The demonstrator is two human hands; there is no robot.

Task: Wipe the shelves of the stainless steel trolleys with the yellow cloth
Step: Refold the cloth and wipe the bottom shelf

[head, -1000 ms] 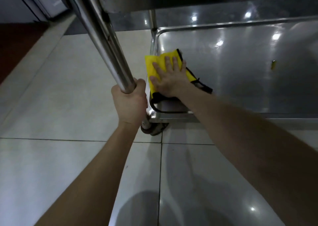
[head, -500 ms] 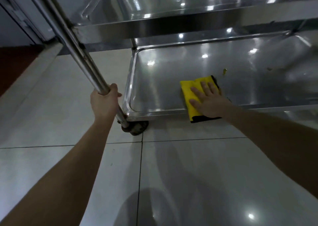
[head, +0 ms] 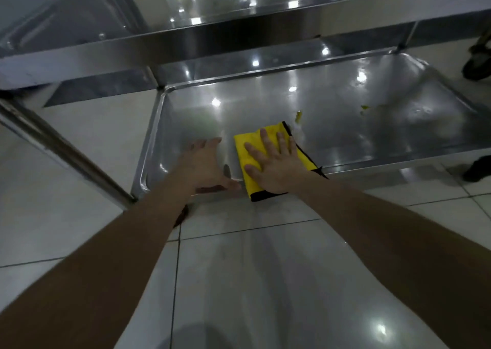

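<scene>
Right hand [head: 276, 168] spread flat on cloth [head: 247, 152] at centre, near lower shelf [head: 345, 125] front rim, cloth's middle hidden beneath, left hand [head: 204, 165] open, blurred, beside it, contact with rim unclear, upper shelf [head: 239, 32] cut off

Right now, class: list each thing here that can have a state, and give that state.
yellow cloth: folded, flat on the bottom shelf, overhanging its front rim.
right hand: fingers spread, pressing the cloth down.
left hand: open beside the cloth, holding nothing.
bottom shelf: glossy, with small yellow scraps beyond the cloth.
</scene>
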